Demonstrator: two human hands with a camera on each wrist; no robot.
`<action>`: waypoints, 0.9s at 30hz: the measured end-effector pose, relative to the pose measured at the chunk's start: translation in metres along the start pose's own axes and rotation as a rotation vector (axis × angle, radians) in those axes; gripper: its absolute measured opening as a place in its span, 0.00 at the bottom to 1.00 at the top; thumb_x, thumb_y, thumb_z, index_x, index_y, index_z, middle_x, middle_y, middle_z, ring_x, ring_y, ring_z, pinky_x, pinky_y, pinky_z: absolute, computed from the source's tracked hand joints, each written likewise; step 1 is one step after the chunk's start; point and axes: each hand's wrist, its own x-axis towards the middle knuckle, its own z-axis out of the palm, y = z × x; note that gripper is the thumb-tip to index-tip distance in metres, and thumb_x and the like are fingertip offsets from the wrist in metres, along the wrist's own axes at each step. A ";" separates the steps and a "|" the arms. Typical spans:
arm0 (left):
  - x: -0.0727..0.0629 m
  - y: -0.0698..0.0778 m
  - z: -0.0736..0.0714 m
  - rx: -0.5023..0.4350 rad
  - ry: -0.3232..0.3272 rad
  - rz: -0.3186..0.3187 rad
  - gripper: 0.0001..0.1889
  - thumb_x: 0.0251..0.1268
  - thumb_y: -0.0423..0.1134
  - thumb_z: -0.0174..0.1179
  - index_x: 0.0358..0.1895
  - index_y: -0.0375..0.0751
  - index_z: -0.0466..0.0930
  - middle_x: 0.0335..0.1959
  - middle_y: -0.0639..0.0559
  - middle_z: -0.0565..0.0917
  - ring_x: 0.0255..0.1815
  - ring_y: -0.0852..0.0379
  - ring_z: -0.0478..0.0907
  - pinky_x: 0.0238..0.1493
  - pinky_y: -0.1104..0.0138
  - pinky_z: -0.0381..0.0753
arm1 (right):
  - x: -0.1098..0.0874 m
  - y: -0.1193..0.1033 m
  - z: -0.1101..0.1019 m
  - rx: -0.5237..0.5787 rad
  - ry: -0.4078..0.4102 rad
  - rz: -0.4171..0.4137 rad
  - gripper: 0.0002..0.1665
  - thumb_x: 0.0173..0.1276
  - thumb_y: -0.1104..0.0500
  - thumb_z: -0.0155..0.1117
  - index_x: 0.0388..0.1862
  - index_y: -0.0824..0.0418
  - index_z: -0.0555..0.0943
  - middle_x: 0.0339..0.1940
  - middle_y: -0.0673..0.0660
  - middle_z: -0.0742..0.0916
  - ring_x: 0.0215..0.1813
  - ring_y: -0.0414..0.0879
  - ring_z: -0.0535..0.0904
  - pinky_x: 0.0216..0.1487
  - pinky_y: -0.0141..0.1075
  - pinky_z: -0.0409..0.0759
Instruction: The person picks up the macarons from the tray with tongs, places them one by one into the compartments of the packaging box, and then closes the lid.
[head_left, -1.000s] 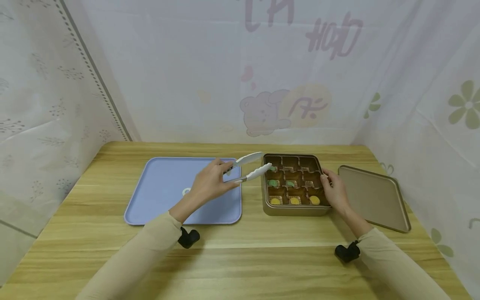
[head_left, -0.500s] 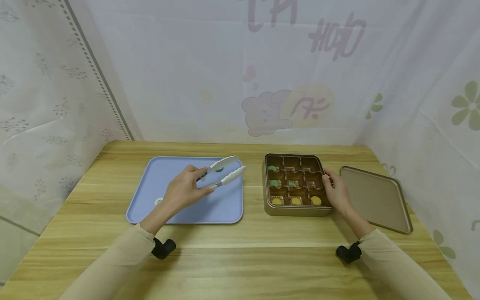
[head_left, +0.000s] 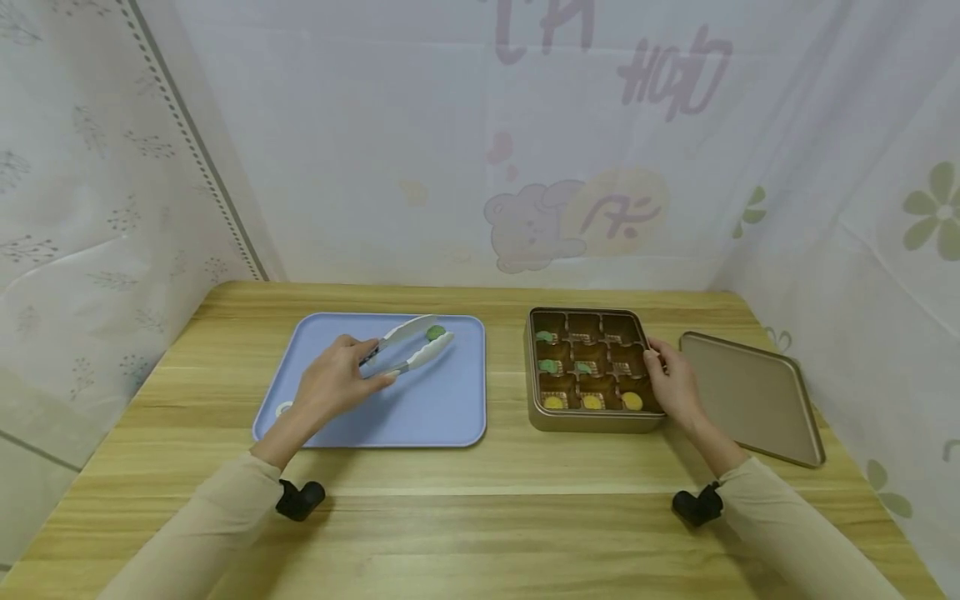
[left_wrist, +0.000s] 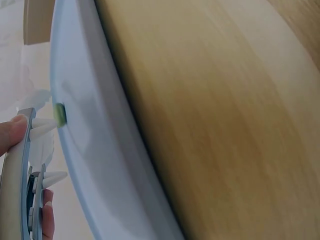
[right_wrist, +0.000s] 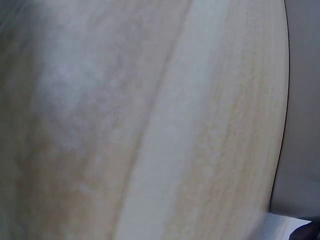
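Observation:
My left hand [head_left: 332, 379] grips white-tipped tongs [head_left: 423, 353] above a pale blue tray [head_left: 450, 417]. The tongs' arms are spread, and a small green round piece [head_left: 436, 333] lies on the tray by their tips. In the left wrist view the tongs [left_wrist: 24, 165] stand beside the green piece [left_wrist: 60, 115]. My right hand [head_left: 672, 383] holds the right side of a bronze tin [head_left: 600, 423], thumb at its rim. Brown compartments inside hold yellow pieces [head_left: 592, 402] along the front row and green pieces [head_left: 549, 366] in the middle and back rows.
A flat bronze lid [head_left: 750, 400] lies right of the tin, partly behind my right hand. The tongs' white ring [head_left: 283, 408] shows near my left wrist. A printed cloth [head_left: 375, 167] hangs behind the wooden table [head_left: 480, 533].
My left hand has moved left with the tongs, from the tin's back-left compartment to over the tray. The green piece on the tray now shows clearly. My right hand stays at the tin.

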 end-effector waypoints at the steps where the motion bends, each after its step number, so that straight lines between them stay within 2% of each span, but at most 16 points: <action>1: 0.000 -0.002 0.000 0.003 -0.001 -0.002 0.34 0.53 0.47 0.68 0.61 0.31 0.72 0.46 0.35 0.77 0.30 0.51 0.70 0.24 0.65 0.66 | 0.000 0.000 0.000 -0.001 0.001 0.000 0.23 0.76 0.60 0.45 0.62 0.73 0.70 0.32 0.65 0.78 0.29 0.44 0.68 0.30 0.34 0.68; 10: 0.004 -0.009 0.003 0.019 -0.009 -0.010 0.34 0.52 0.48 0.68 0.60 0.30 0.73 0.45 0.35 0.77 0.30 0.51 0.69 0.25 0.65 0.65 | 0.001 0.003 0.001 -0.015 0.011 -0.011 0.23 0.76 0.59 0.45 0.62 0.72 0.70 0.32 0.64 0.79 0.30 0.45 0.69 0.31 0.35 0.69; 22: 0.011 -0.007 0.001 0.036 -0.046 -0.003 0.32 0.54 0.47 0.67 0.60 0.31 0.73 0.44 0.36 0.78 0.33 0.50 0.70 0.27 0.64 0.66 | 0.001 0.002 0.001 -0.003 0.001 -0.002 0.23 0.76 0.59 0.45 0.62 0.73 0.70 0.35 0.67 0.80 0.36 0.52 0.73 0.38 0.43 0.71; 27: 0.014 -0.006 -0.002 0.047 -0.065 0.011 0.32 0.55 0.47 0.67 0.59 0.31 0.74 0.46 0.35 0.78 0.36 0.49 0.71 0.27 0.64 0.66 | 0.002 0.003 0.001 0.000 -0.001 -0.006 0.23 0.76 0.59 0.44 0.63 0.73 0.69 0.35 0.67 0.80 0.35 0.51 0.73 0.36 0.41 0.71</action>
